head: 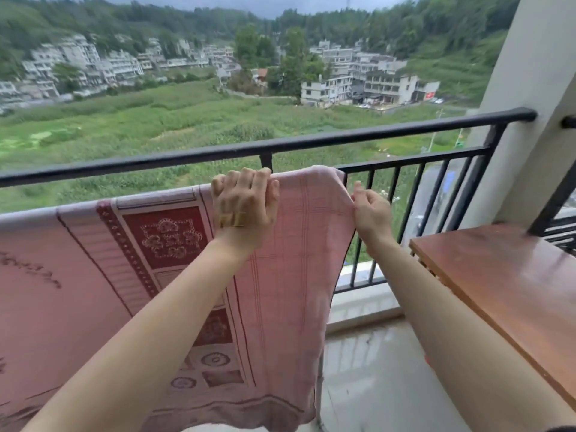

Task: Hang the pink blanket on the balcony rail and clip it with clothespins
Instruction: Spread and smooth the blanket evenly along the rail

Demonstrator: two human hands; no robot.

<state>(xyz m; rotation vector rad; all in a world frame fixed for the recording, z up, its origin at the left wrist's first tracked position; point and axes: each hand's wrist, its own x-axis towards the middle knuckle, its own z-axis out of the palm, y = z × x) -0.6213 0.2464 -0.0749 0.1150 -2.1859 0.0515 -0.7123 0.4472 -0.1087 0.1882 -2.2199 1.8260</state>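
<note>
A pink blanket [290, 275] with dark red patterned panels hangs over the lower black rail of the balcony, spreading from the left edge to about the middle. My left hand [244, 207] grips the blanket's top fold on that rail. My right hand [369, 213] pinches the blanket's right edge just below the top corner. The upper black balcony rail [358, 137] runs bare above the blanket. No clothespins show in view.
A brown wooden table top [505, 285] stands at the right, close to my right forearm. A pale pillar [530, 104] meets the rail at the far right. Vertical black bars [417, 194] fill the railing right of the blanket. A tiled floor [374, 369] lies below.
</note>
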